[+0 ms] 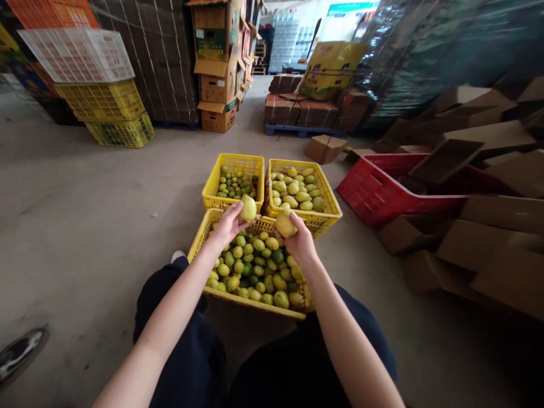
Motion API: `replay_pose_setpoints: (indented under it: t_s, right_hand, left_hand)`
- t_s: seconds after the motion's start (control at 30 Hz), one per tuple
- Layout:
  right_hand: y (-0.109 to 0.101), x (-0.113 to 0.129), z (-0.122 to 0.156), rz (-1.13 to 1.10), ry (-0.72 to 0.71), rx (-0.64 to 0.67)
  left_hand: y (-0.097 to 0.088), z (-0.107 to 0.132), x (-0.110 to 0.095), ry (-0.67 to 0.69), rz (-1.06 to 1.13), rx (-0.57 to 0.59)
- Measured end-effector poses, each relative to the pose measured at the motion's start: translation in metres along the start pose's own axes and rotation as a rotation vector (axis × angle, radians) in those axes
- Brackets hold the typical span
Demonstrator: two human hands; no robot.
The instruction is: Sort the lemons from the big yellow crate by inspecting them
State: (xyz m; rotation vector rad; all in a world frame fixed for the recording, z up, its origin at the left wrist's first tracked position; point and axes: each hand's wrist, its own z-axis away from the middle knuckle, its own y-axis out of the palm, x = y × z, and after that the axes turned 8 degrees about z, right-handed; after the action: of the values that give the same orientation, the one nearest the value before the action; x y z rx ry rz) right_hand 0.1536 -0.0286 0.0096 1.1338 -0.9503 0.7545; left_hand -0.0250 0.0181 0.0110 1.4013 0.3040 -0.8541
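Note:
My left hand [228, 228] is closed around a yellow-green lemon [248, 208]. A yellower lemon [285, 223] is gripped by my right hand [301, 240]. Both are raised over the far edge of the near yellow crate [255, 306], which is full of green and yellow lemons [259, 266]. Behind it stand two more yellow crates. The far left crate [211, 184] holds small, mostly green fruit [236, 184]. Larger, paler yellow fruit [293, 188] fills the far right crate [329, 198].
To the right, a red crate [369, 198] sits beside heaped cardboard boxes [488, 243]. Stacked white and yellow crates [102, 102] stand at the far left. Cartons [216, 88] and a loaded blue pallet [293, 130] are at the back. A wheel [21, 354] shows at lower left.

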Motion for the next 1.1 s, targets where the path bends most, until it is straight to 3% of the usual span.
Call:
replay_pose_setpoints:
  t_s: [0.1, 0.23, 0.43, 0.73, 0.97, 1.03, 1.1]
  right_hand:
    - [0.006, -0.001, 0.000, -0.160, 0.156, 0.027]
    - [0.009, 0.001, 0.001, -0.257, 0.306, 0.081]
    - [0.012, 0.003, 0.002, -0.338, 0.410, 0.070]
    - [0.007, -0.008, -0.005, -0.386, 0.474, -0.009]
    - [-0.001, -0.019, -0.011, -0.273, 0.383, 0.058]
    - [0.001, -0.022, -0.011, -0.225, 0.286, 0.025]
    - [0.003, -0.024, -0.009, -0.127, 0.101, -0.042]
  left_hand:
    - [0.004, 0.004, 0.003, -0.180, 0.177, -0.029]
    - [0.010, 0.008, 0.005, -0.226, 0.328, -0.080]
    - [0.014, 0.010, 0.006, -0.283, 0.430, -0.161]
    - [0.009, 0.005, 0.019, -0.401, 0.407, -0.167]
    - [-0.001, -0.001, 0.025, -0.287, 0.180, -0.130]
    - [-0.002, -0.002, 0.025, -0.154, 0.049, -0.135]
    - [-0.001, -0.001, 0.023, 0.050, -0.103, -0.146]
